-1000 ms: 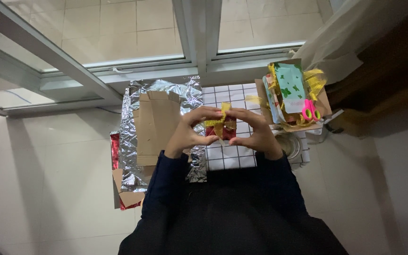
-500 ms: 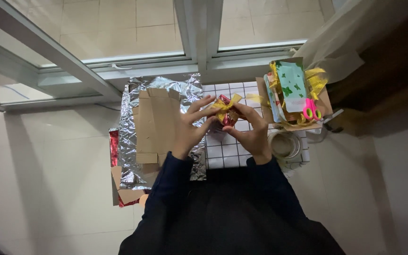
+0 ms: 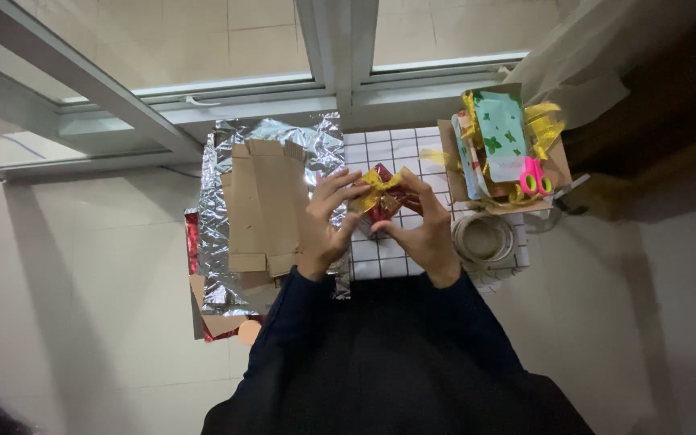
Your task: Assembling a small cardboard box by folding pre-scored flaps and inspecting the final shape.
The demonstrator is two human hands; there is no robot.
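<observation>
Both hands pinch a small red gift box with a gold bow, held between them above the grid-patterned sheet.

The left hand (image 3: 325,225) and the right hand (image 3: 422,229) each close their fingertips on the small red box (image 3: 383,205), which sits dead centre between them, neither hand nearer; the gold ribbon bow (image 3: 377,181) lies on the box's far side from the wrists, its loops spread left to right across the gap. Under the grip is the white grid-patterned sheet (image 3: 400,149). Just left of the left hand lies flattened brown cardboard (image 3: 263,205) on silver foil (image 3: 316,137). Right of the right hand sits a tape roll (image 3: 483,238), and beyond it pink scissors (image 3: 534,177) on a pile of papers.
</observation>
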